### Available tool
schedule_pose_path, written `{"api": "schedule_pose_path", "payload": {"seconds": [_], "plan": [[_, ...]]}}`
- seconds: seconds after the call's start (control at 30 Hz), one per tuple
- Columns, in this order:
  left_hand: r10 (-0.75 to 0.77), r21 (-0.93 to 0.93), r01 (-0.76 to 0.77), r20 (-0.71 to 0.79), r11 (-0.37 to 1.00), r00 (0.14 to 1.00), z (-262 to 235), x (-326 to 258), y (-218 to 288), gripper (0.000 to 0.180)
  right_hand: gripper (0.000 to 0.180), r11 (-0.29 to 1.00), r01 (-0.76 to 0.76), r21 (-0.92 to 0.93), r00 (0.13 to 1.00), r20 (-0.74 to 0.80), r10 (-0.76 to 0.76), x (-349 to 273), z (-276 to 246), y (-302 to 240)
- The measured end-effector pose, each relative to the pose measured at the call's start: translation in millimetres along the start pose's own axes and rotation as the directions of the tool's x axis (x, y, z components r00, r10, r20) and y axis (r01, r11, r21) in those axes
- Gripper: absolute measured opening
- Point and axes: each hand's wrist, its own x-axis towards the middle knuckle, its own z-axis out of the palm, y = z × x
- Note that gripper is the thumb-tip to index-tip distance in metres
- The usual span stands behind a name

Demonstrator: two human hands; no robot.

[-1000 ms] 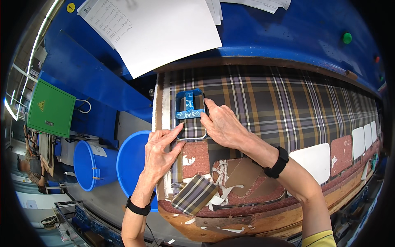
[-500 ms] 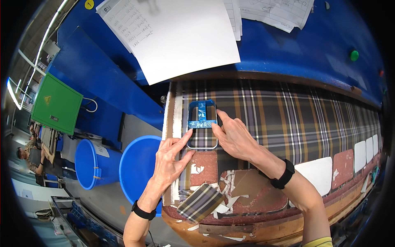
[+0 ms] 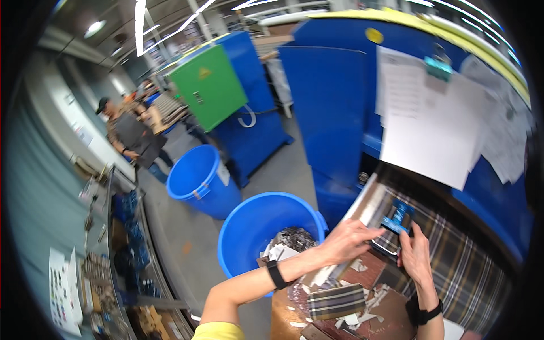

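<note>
A small blue-and-black card-like device [image 3: 398,218] lies on the plaid fabric [image 3: 453,266] that covers the wooden bench. My left hand [image 3: 348,241] reaches over from the left, fingertips stretched toward the device's left edge and resting on the fabric. My right hand [image 3: 415,255] sits just below and to the right of the device, fingers touching its lower edge. Neither hand lifts it. A loose plaid fabric swatch [image 3: 337,300] lies nearer to me on the bench, among white and brown scraps.
Two blue bins stand on the floor to the left: a near one [image 3: 266,226] holding scraps and a far one [image 3: 198,175]. A blue machine wall with white paper sheets [image 3: 436,136] rises behind the bench. A green cabinet [image 3: 209,93] and another person [image 3: 127,136] stand farther left.
The view has swung left and up, so the bench now sits at the lower right. Both hands stay at the blue device on the plaid fabric.
</note>
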Motion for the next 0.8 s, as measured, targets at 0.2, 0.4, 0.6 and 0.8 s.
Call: {"api": "schedule_pose_path", "payload": {"seconds": [0.2, 0.4, 0.6, 0.8], "plan": [[-0.074, 0.004, 0.074, 0.044, 0.997, 0.996, 8, -7, -4, 0.062, 0.055, 0.998, 0.035, -0.056, 0.999, 0.005, -0.035, 7, 6, 16], [-0.104, 0.064, 0.102, 0.03, 0.993, 0.994, 14, -2, -2, 0.06, 0.063, 0.999, 0.026, 0.023, 0.999, 0.041, -0.027, 16, -3, 31], [-0.118, 0.06, 0.118, 0.0, 0.991, 0.993, 14, -3, -1, 0.058, 0.065, 0.993, 0.034, 0.11, 0.996, 0.074, -0.042, 11, -10, 40], [-0.131, 0.07, 0.131, 0.0, 0.989, 0.991, 13, -4, 1, 0.055, 0.05, 0.994, 0.01, 0.113, 0.989, 0.142, -0.026, 6, -28, 67]]}}
